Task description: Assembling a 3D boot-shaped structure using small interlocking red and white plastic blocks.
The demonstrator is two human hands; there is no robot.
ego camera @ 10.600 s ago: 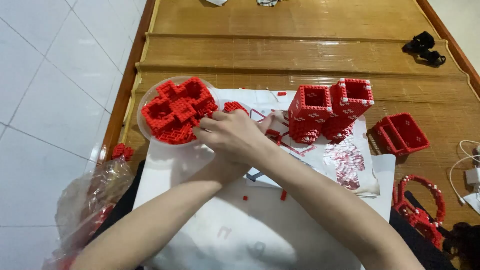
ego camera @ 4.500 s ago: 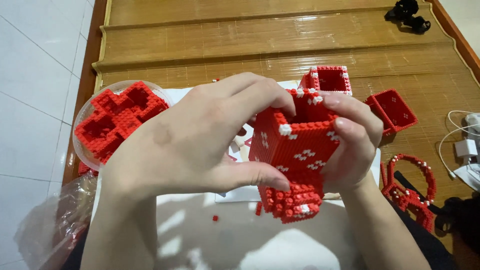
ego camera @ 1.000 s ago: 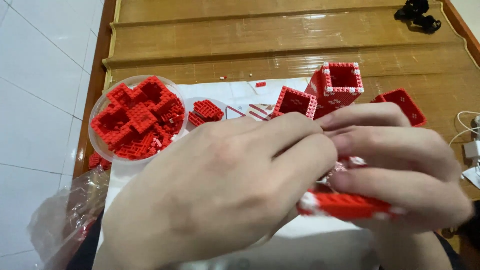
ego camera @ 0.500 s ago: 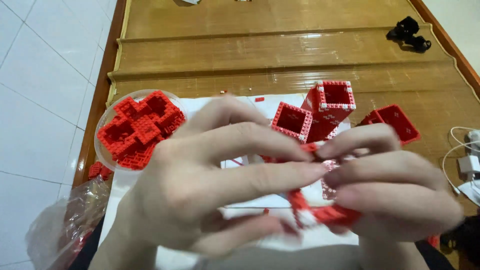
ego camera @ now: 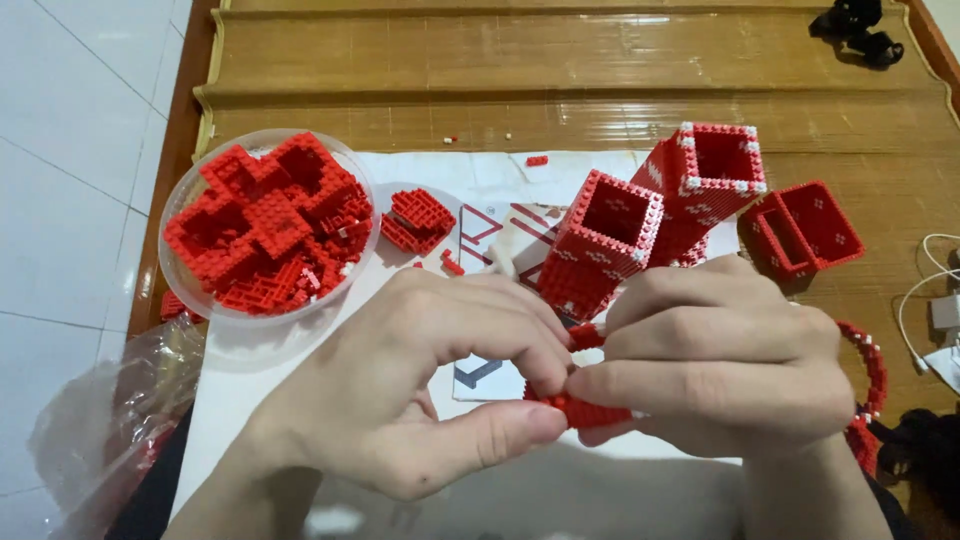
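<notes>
The left hand [ego camera: 420,385] and right hand [ego camera: 720,365] meet over the white paper [ego camera: 270,400]; both pinch 1 small red brick strip [ego camera: 585,408] between their fingertips; it lies flat, long side going left to right; 2 red brick towers [ego camera: 650,215] stand just behind.

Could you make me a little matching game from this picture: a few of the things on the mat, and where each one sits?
Things:
1. clear bowl of red bricks
2. black object
3. small red strip
4. white cable

Places:
A. far right edge
B. pinched between both hands
C. left of the paper sheet
D. top right corner

Pairs: 1-C, 2-D, 3-B, 4-A
</notes>
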